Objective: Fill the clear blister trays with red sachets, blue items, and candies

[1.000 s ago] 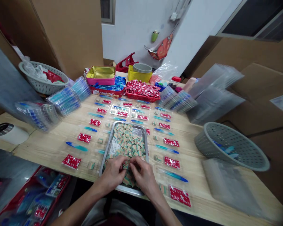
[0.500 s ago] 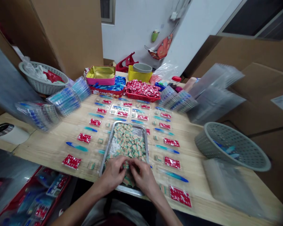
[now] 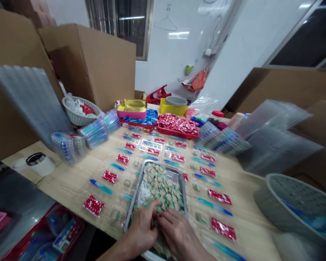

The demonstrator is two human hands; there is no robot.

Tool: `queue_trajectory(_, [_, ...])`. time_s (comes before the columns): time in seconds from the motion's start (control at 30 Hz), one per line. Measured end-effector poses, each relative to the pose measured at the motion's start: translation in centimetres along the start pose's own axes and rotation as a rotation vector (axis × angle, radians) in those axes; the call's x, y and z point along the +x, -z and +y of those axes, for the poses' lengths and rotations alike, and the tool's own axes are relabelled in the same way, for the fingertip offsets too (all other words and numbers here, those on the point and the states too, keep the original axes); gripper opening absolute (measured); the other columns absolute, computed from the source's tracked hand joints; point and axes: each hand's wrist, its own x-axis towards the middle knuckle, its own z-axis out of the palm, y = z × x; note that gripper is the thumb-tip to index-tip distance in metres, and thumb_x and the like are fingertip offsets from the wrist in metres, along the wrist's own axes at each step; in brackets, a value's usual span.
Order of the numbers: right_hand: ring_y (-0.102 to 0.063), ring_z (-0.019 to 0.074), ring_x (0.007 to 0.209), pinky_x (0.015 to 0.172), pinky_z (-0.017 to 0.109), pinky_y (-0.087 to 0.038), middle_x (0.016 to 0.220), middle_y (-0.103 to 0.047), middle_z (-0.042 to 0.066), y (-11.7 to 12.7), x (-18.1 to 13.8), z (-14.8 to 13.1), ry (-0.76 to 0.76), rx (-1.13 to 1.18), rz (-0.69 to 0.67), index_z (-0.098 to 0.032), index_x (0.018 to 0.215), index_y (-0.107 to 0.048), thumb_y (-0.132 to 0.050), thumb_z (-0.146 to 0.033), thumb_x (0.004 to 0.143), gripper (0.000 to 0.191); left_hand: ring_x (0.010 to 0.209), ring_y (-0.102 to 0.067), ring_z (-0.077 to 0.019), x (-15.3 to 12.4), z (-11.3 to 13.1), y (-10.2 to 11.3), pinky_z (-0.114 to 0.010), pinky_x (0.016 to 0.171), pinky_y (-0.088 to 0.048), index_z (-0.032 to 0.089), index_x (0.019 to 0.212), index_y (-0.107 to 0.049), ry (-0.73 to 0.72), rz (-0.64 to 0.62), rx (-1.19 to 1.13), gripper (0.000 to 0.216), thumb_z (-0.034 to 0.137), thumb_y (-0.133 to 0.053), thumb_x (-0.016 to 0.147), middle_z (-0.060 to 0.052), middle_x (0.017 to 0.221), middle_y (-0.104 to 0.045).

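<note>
A metal tray (image 3: 140,185) full of small striped wrapped pieces (image 3: 163,185) lies on the wooden table in front of me. My left hand (image 3: 142,232) and my right hand (image 3: 178,233) rest side by side in the tray's near end, fingers curled down into the pile. What the fingers pinch is hidden among the pieces. Rows of clear blister trays flank the metal tray, holding red packets (image 3: 93,205), blue pens (image 3: 101,186) and small erasers.
Stacks of clear blister trays (image 3: 67,145) stand at left and right. Red baskets of packets (image 3: 176,125) and a pink tin (image 3: 132,108) sit at the back. A grey basket (image 3: 296,210) is at right, a white basket (image 3: 80,112) back left, a tape roll (image 3: 38,163) left.
The camera has tilted upward, so the table and my hands sit lower in view. Both hands remain together in the tray's near end.
</note>
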Motion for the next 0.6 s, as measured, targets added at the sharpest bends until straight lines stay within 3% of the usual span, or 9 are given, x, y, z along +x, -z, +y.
queue_trajectory(0.17, [-0.059,0.0186,0.074,0.066,0.028,-0.044,0.079,-0.064,0.005,1.6,1.8,1.0,0.033,0.094,-0.121,-0.021,0.081,-0.058,-0.048,-0.012,0.083,0.013,0.058,-0.051,-0.0100,0.8,-0.8,0.6,-0.020,0.052,-0.036,0.019,0.114,-0.051,0.067,0.008,-0.220,0.062,0.002,-0.054,0.055,0.006,0.069,-0.056])
queue_trajectory(0.33, [-0.056,0.0135,0.060,0.057,0.023,-0.042,0.064,-0.061,-0.001,2.3,7.5,4.6,-0.233,0.425,-0.146,-0.019,0.068,-0.060,-0.054,-0.011,0.073,0.012,0.060,-0.053,-0.0091,1.0,-3.3,1.6,-0.021,0.053,-0.040,0.018,0.127,-0.039,0.136,0.135,-0.372,0.075,0.010,-0.062,0.057,-0.001,0.089,-0.059])
queue_trajectory(0.47, [-0.050,0.0107,0.050,0.048,0.021,-0.038,0.053,-0.055,-0.004,-1.0,15.6,8.3,-0.394,0.726,-0.120,-0.016,0.066,-0.059,-0.060,-0.024,0.071,0.010,0.058,-0.051,-0.0083,1.1,-5.7,2.7,-0.020,0.051,-0.038,0.017,0.121,-0.044,0.117,0.130,-0.445,0.065,0.017,-0.065,0.059,-0.002,0.087,-0.061])
queue_trajectory(0.6, [-0.053,0.0101,0.052,0.050,0.020,-0.042,0.055,-0.057,-0.003,-5.8,24.4,10.8,-0.466,0.627,-0.105,-0.014,0.067,-0.059,-0.066,-0.025,0.071,0.014,0.058,-0.052,-0.0083,0.8,-6.8,4.2,-0.020,0.053,-0.038,0.017,0.110,-0.055,0.145,0.026,-0.490,0.052,0.024,-0.071,0.062,-0.002,0.085,-0.065])
